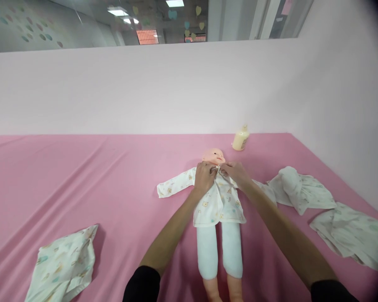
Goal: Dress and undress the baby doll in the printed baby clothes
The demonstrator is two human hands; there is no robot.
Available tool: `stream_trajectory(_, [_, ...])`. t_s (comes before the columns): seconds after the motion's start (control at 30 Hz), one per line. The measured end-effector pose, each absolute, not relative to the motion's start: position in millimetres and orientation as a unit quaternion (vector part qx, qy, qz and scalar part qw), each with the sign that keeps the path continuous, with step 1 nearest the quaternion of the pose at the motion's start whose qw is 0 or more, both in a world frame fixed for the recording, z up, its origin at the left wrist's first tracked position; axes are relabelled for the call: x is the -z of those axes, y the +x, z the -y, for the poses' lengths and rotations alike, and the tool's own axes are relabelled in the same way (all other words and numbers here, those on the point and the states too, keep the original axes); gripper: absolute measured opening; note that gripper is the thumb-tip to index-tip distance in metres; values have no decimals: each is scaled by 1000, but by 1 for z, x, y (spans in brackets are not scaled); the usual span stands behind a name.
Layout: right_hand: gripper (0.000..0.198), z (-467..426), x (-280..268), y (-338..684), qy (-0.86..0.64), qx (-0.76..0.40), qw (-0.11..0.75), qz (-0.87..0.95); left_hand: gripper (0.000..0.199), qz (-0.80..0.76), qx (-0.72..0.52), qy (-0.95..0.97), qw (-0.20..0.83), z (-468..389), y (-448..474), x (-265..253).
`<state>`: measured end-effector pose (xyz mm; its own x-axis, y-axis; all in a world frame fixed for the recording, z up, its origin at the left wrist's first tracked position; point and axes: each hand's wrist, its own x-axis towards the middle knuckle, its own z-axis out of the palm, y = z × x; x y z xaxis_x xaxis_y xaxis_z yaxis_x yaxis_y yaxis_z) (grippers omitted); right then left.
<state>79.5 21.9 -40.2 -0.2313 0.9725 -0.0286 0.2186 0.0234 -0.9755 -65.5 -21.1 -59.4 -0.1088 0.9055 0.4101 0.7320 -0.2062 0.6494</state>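
A baby doll (213, 156) lies on its back on a pink sheet, its head toward the wall. It wears a white printed jacket (208, 209) over white cloth legs (207, 251); its lower legs and feet end at the bottom edge of the view. At the jacket's collar, just under the chin, my left hand (204, 175) pinches the left side of the neckline. Close beside it, my right hand (236, 173) pinches the other side of the same neckline. The front edges hang slightly apart below. Whatever fastener sits between my fingertips is too small to make out.
A pale yellow pump bottle (240, 139) stands near the white wall (138, 92). Crumpled white cloths (302, 188) lie to the right, with another folded printed cloth (354, 235) nearer. A printed garment (64, 264) rests at lower left on the creased pink sheet (119, 201).
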Motion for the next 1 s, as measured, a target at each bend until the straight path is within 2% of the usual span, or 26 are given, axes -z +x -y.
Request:
stream_trajectory(0.2, [20,-27,42,78,-495,-515,379,588,18,-611,-418,667,81,20,-62,66])
stream_trajectory(0.43, [7,-30,47,81,-481,-536,368,589,24,-620,-395,676,47,24,-61,65])
stream_trajectory(0.8, [12,-18,37,84,-474,-548,357,589,26,-632,-333,700,4,31,-58,62])
stream_trajectory(1.0, [11,-18,37,83,-449,-582,358,576,38,-611,-338,716,3,31,-60,60])
